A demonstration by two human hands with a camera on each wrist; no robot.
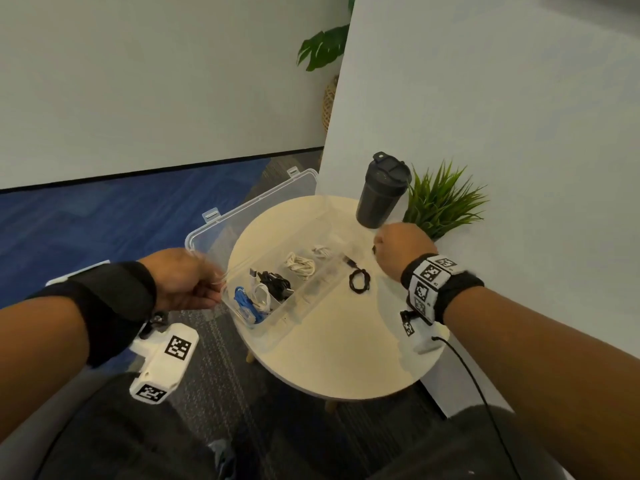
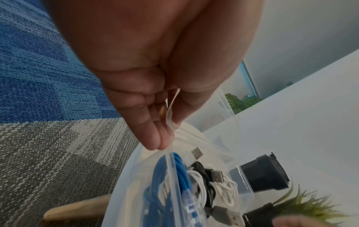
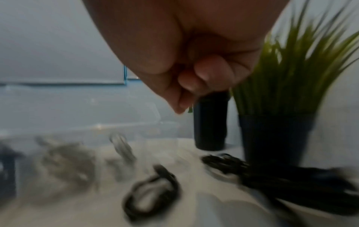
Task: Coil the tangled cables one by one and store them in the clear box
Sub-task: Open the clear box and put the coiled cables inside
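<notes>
The clear box (image 1: pixel 313 289) sits on the round table (image 1: pixel 346 358), lid (image 1: pixel 252 206) thrown open toward eleven o'clock, out past the table's edge. Inside, at the seven o'clock end, a blue cable (image 1: pixel 244 301) lies against a white coil (image 1: pixel 262 295), with a black bundle (image 1: pixel 275 281) right beside them. Further up toward one o'clock, in the next section, there's a cream coil (image 1: pixel 299 266), and a smaller pale one (image 1: pixel 321 251) beyond it.

The left hand (image 1: pixel 183 280) is on the box's near corner at nine o'clock, and the wrist view shows it plainly: thumb and fingers (image 2: pixel 155 138) pinching the thin clear rim between them. A firm, narrow hold on the plastic.

Out on the bare tabletop, just at three o'clock of the box, a small black coiled cable (image 1: pixel 359 280) lies loose, its plug end pointing back toward the box wall.

The right hand (image 1: pixel 403 249) hangs above the table beyond that coil, at about one o'clock from it. Fingers are curled in tight, fingertips (image 3: pixel 205 73) tucked toward the palm, and nothing shows between them; that view is badly blurred.

Behind the hand, at twelve o'clock, stands a dark tumbler (image 1: pixel 381 192), and just to its right a grassy potted plant (image 1: pixel 440 202) against the white wall.
</notes>
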